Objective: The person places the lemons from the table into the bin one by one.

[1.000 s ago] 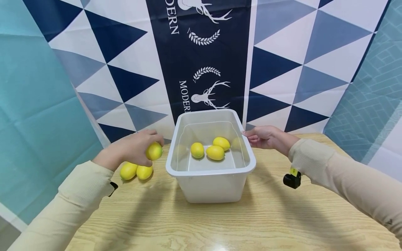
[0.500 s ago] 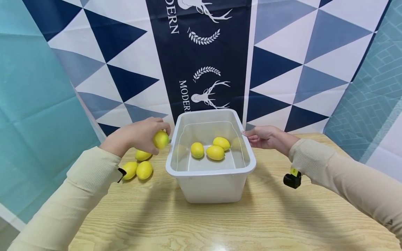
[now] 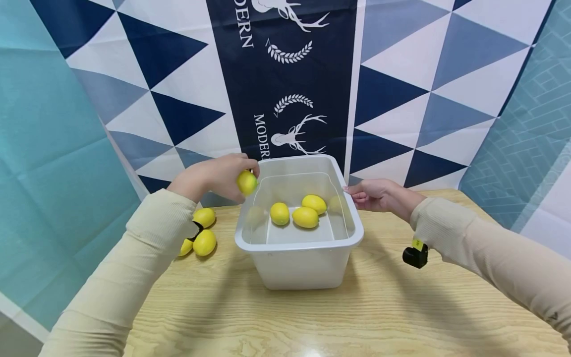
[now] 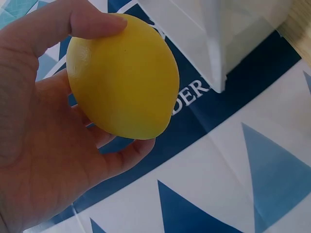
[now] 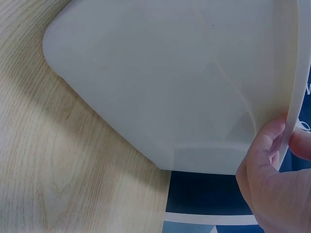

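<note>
My left hand (image 3: 218, 174) grips a yellow lemon (image 4: 124, 77) between thumb and fingers, at the upper left rim of a white plastic bin (image 3: 299, 245). In the left wrist view the thumb lies on the lemon's top and the fingers curl beneath it. My right hand (image 3: 376, 195) pinches the bin's right rim; in the right wrist view its thumb and fingers (image 5: 266, 145) stand on either side of that rim. Inside the bin, on its floor, lie three lemons: one lemon (image 3: 279, 213) at left, and two touching, a front lemon (image 3: 305, 217) and a rear lemon (image 3: 314, 204).
Left of the bin, a lemon (image 3: 204, 242), another lemon (image 3: 204, 217) and a third partly hidden lemon (image 3: 185, 247) lie on the wooden table (image 3: 285, 322). A patterned cloth (image 3: 392, 99) hangs close behind the bin. Small black devices sit at both wrists.
My left hand has carried the lemon right and upward, from above the loose lemons to the bin's left rim. The right hand and the bin have stayed in place.
</note>
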Tool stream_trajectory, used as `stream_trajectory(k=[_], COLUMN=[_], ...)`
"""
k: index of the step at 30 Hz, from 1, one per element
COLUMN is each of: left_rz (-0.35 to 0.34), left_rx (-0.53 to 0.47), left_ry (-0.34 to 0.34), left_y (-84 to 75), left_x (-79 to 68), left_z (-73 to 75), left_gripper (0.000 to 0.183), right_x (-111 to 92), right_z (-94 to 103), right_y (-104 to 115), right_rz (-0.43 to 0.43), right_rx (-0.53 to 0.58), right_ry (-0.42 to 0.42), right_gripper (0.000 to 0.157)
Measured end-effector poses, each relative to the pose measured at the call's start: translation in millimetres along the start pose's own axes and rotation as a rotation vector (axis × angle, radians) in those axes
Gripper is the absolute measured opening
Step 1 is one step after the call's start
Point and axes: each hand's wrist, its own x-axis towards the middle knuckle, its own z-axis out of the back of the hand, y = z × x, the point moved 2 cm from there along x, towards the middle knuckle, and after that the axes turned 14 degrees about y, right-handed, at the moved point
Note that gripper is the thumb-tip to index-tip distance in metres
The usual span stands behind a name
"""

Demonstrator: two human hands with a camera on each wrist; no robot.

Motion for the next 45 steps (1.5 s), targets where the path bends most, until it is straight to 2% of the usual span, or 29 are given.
stream_trajectory(k=[7, 17, 25, 31, 34, 40, 45], left_rz=[-0.018, -0.025, -0.045, -0.058, -0.037, 0.055, 0.069], left_rx=[0.011, 0.004, 0.038, -0.004, -0.037, -0.051, -0.015], left_ry=[-0.008, 0.009, 0.024, 0.101, 0.139, 0.189, 0.162], left_y=[-12.4, -21.3, -35.7, -44.4, -45.1, -40.8, -34.0], left_x=[14.0, 30.5, 52.4, 68.9, 75.2, 76.2, 67.7], left_z=[11.1, 14.6, 16.7, 7.6, 0.7, -5.3, -0.3], left_gripper=[0.051, 0.048, 0.05, 0.049, 0.05, 0.05, 0.045], right_x=[-4.1, -5.4, -8.7, -4.8, -2.9, -1.0, -1.0], right_z=[1.5, -0.2, 1.2, -2.5, -3.8, -3.9, -3.1], right_y=[4.0, 9.7, 10.5, 0.8, -3.7, -5.9, -5.0], right_rz=[0.007, 0.009, 0.022, 0.024, 0.02, 0.022, 0.021], right_rx=[0.001, -0.001, 0.002, 0.033, 0.043, 0.031, 0.017], right_ry=[-0.001, -0.011, -0.019, -0.02, -0.021, -0.008, -0.004], right_gripper=[0.015, 0.015, 0.015, 0.013, 0.013, 0.011, 0.01])
